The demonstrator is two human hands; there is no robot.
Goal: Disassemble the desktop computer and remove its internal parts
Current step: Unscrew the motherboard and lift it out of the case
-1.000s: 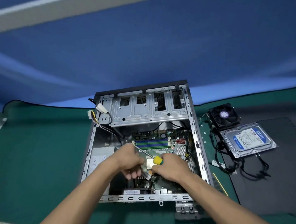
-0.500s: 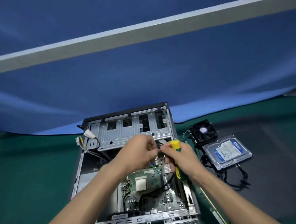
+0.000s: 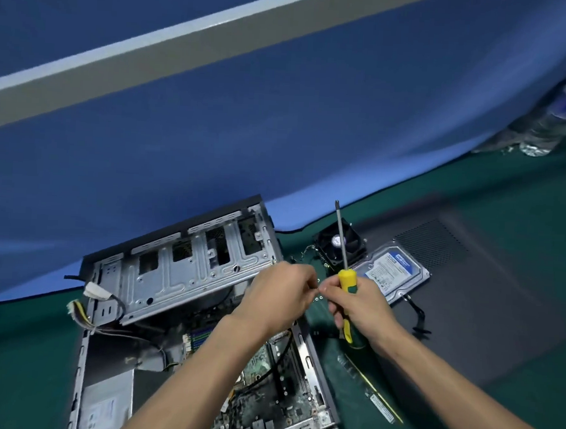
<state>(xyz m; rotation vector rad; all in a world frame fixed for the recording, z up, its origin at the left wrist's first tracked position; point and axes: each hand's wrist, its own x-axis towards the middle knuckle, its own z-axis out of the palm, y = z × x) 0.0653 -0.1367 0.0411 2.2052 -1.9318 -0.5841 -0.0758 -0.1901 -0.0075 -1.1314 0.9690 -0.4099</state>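
The open computer case [image 3: 186, 275] lies on the green table with its motherboard [image 3: 265, 407] and power supply [image 3: 106, 398] inside. My right hand [image 3: 362, 307] grips a yellow and green screwdriver [image 3: 345, 276], shaft pointing up. My left hand [image 3: 280, 296] is raised over the case's right edge, fingertips curled and meeting my right fingertips. Something tiny may be pinched between them; I cannot make it out.
A cooling fan [image 3: 339, 243] and a blue-labelled hard drive [image 3: 393, 269] lie on a dark panel [image 3: 467, 306] to the right. A memory stick [image 3: 374, 393] lies beside the case. White connectors [image 3: 95, 291] hang at the case's left. Bottles [image 3: 555, 120] stand far right.
Both hands rose out of the case and moved right. The screwdriver turned from lying over the motherboard to pointing straight up. The view tilted upward.
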